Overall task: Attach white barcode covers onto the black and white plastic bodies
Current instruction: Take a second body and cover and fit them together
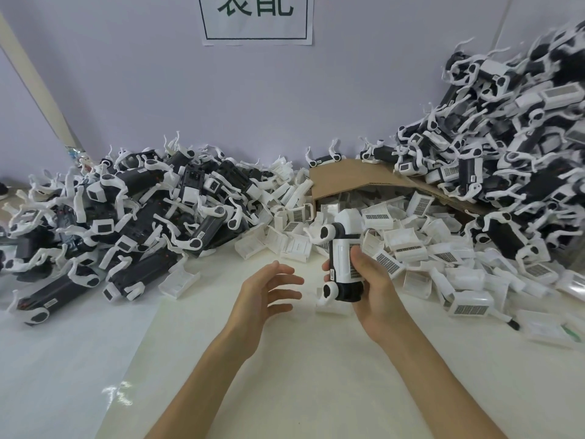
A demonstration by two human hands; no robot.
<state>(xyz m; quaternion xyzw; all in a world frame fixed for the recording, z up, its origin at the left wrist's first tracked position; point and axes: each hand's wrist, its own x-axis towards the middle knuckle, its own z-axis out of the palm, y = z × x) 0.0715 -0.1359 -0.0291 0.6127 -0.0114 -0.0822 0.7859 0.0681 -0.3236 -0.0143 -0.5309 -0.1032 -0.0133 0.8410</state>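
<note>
My right hand [373, 280] grips a black and white plastic body [340, 258] held upright above the table, thumb pressed on its white barcode cover. A short gap to its left, my left hand [269, 291] hovers with fingers spread and holds nothing. Loose white barcode covers [411, 245] lie heaped behind and to the right of the held body. A pile of black and white bodies [126, 210] fills the left of the table.
A second, taller heap of bodies [506, 147] rises at the right against the wall. A tipped cardboard box [335, 179] spills covers at the back centre. A paper sign [256, 19] hangs on the wall. The white table surface [285, 375] lies in front of me.
</note>
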